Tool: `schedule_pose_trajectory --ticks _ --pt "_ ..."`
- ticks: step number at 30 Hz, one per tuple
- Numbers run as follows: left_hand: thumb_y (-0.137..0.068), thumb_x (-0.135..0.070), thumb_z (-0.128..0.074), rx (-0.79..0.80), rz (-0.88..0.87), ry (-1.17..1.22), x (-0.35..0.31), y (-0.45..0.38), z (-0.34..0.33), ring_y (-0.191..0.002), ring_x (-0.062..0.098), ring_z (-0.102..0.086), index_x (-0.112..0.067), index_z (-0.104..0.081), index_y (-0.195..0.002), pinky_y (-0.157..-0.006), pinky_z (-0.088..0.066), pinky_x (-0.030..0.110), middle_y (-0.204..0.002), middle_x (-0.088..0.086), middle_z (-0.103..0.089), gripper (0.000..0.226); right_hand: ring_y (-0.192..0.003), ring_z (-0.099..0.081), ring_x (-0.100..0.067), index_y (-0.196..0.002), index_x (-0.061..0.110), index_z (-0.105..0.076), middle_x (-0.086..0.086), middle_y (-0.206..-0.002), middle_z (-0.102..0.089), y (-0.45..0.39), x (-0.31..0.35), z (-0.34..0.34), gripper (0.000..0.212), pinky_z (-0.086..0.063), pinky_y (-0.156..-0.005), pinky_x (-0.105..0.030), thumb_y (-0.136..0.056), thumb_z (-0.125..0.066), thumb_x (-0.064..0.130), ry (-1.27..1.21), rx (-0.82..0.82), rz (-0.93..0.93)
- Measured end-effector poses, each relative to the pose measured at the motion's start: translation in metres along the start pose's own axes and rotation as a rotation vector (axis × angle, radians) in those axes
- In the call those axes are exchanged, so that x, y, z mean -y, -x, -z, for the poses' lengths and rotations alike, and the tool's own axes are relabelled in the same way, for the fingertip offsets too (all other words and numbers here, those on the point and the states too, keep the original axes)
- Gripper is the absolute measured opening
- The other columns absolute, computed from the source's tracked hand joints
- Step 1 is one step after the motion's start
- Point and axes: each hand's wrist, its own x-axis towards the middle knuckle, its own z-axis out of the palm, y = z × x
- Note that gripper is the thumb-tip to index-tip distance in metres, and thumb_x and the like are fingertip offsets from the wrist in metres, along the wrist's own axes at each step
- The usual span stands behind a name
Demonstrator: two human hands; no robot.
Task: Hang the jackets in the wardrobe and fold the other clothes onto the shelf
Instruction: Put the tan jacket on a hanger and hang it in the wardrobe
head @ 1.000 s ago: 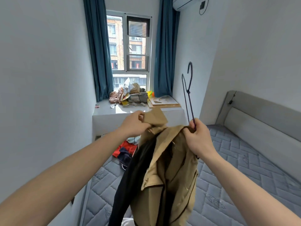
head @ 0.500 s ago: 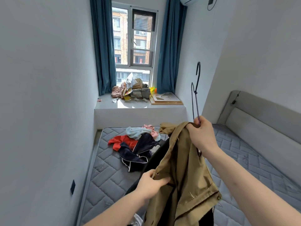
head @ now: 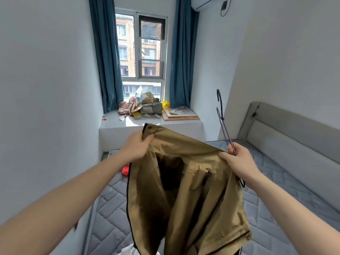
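A khaki jacket with dark lining hangs spread open in front of me, above the bed. My left hand grips its upper left edge by the collar. My right hand pinches the jacket's upper right edge and also holds a thin dark wire hanger, whose hook points up toward the wall. A scrap of red clothing shows on the mattress behind the jacket; the rest of the clothes pile is hidden.
A grey quilted mattress fills the floor, with a padded headboard on the right. The window ledge ahead carries boxes, bags and a flat board. Blue curtains flank the window. White walls stand close on both sides.
My left hand rose from the jacket's lower front to its collar edge. The jacket went from hanging bunched to spread wide between both hands. The view tilted slightly.
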Motion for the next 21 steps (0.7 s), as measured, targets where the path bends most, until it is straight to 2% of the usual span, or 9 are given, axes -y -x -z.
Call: schedule_pose_trajectory --ticks 3,6,8,11,14,15,17,18,21 --pt "-0.106 -0.041 -0.048 -0.069 -0.219 -0.225 -0.024 -0.013 0.024 -0.078 0.009 -0.054 -0.032 -0.056 -0.099 -0.067 -0.038 0.030 -0.085 -0.014 -0.059 0.014 -0.056 -0.030 -0.008 -0.073 0.025 -0.033 0.009 -0.062 -0.034 -0.003 0.005 0.009 0.046 -0.026 -0.059 -0.033 -0.090 -0.074 0.033 -0.028 0.075 0.038" --pt "-0.107 -0.041 -0.046 -0.087 -0.330 -0.279 -0.049 -0.021 0.044 -0.080 0.015 -0.056 -0.029 -0.059 -0.103 -0.071 -0.040 0.036 -0.085 -0.013 -0.058 0.018 -0.053 -0.028 -0.006 -0.071 0.025 -0.033 0.013 -0.058 -0.032 -0.006 0.009 0.013 0.048 -0.025 -0.058 -0.032 -0.095 -0.071 0.043 0.045 0.102 0.101" --pt "-0.106 -0.040 -0.047 -0.066 -0.349 -0.266 -0.065 -0.021 0.052 -0.082 0.016 -0.059 -0.031 -0.061 -0.099 -0.074 -0.041 0.037 -0.086 -0.012 -0.059 0.018 -0.052 -0.028 -0.006 -0.070 0.024 -0.033 0.013 -0.058 -0.032 -0.008 0.011 0.013 0.048 -0.025 -0.058 -0.032 -0.096 -0.069 0.044 0.070 0.106 0.117" --pt "-0.106 -0.039 -0.050 -0.051 -0.340 -0.245 -0.083 -0.019 0.059 -0.083 0.022 -0.062 -0.023 -0.065 -0.096 -0.076 -0.047 0.040 -0.085 0.000 -0.067 0.024 -0.054 -0.029 -0.007 -0.072 0.024 -0.033 0.008 -0.061 -0.035 -0.007 0.009 0.009 0.048 -0.026 -0.058 -0.032 -0.096 -0.068 0.047 0.096 0.118 0.105" --pt "-0.105 -0.038 -0.053 -0.064 -0.327 -0.228 -0.088 -0.022 0.064 -0.081 0.021 -0.062 -0.018 -0.067 -0.092 -0.076 -0.046 0.037 -0.083 0.003 -0.068 0.028 -0.052 -0.035 -0.007 -0.072 0.020 -0.037 0.007 -0.060 -0.041 -0.005 0.010 0.006 0.049 -0.032 -0.056 -0.030 -0.095 -0.065 0.054 0.126 0.106 0.096" --pt "-0.105 -0.038 -0.053 -0.068 -0.312 -0.221 -0.088 -0.023 0.066 -0.079 0.020 -0.061 -0.019 -0.067 -0.088 -0.074 -0.045 0.036 -0.081 0.002 -0.067 0.029 -0.051 -0.043 -0.007 -0.073 0.016 -0.045 0.007 -0.060 -0.051 -0.004 0.011 0.006 0.049 -0.038 -0.056 -0.029 -0.097 -0.063 0.055 0.079 0.117 0.079" --pt "-0.104 -0.038 -0.054 -0.082 -0.258 -0.204 -0.086 -0.028 0.072 -0.073 0.018 -0.057 -0.024 -0.061 -0.075 -0.068 -0.039 0.034 -0.073 -0.001 -0.061 0.033 -0.061 -0.066 -0.012 -0.086 0.012 -0.065 0.002 -0.076 -0.073 -0.001 0.017 0.007 0.045 -0.052 -0.055 -0.028 -0.101 -0.056 0.053 -0.093 0.193 0.022" --pt "-0.104 -0.038 -0.055 -0.085 -0.225 -0.200 -0.083 -0.031 0.075 -0.071 0.018 -0.054 -0.026 -0.058 -0.070 -0.068 -0.036 0.034 -0.070 -0.002 -0.058 0.036 -0.066 -0.070 -0.018 -0.090 0.014 -0.069 -0.002 -0.082 -0.076 0.001 0.021 0.008 0.043 -0.054 -0.055 -0.028 -0.103 -0.052 0.051 -0.125 0.219 0.024" --pt "-0.103 -0.038 -0.057 -0.053 -0.127 -0.202 -0.069 -0.038 0.083 -0.075 0.021 -0.056 -0.016 -0.070 -0.081 -0.068 -0.037 0.033 -0.077 0.007 -0.064 0.034 -0.059 -0.063 -0.017 -0.076 0.018 -0.065 -0.007 -0.073 -0.071 0.007 0.025 0.010 0.046 -0.050 -0.052 -0.030 -0.108 -0.046 0.046 -0.016 0.213 0.142"
